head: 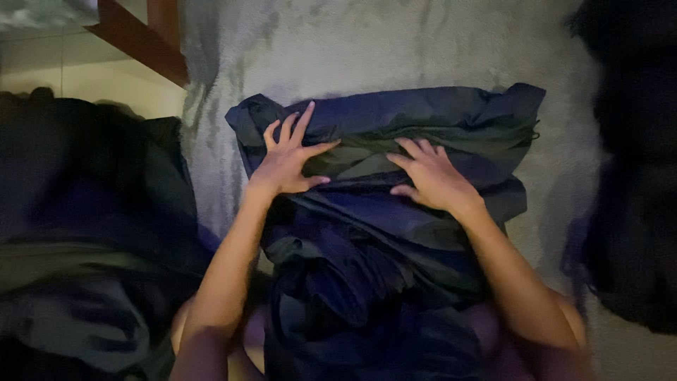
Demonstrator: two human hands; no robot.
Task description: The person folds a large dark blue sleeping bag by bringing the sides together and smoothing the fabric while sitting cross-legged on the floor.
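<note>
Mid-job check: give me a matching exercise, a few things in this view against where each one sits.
Things:
1. left hand
2. right hand
3. wooden frame
4. grey fuzzy blanket

Places:
A. top left corner
B. under the dark folded fabric
C. flat on the fabric's right half
D. fingers spread on the fabric's left half

Pairs: 1-D, 2-C, 3-A, 4-B

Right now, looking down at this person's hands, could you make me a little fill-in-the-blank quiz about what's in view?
1. Both the left hand and the right hand lie flat on a folded dark ____ garment.
2. The garment rests on a fuzzy ____ rug.
3. The fingers of both hands are ____, not curled into fists.
4. At the upper left stands a piece of ____ furniture.

Missing words: blue; grey; spread; wooden
</note>
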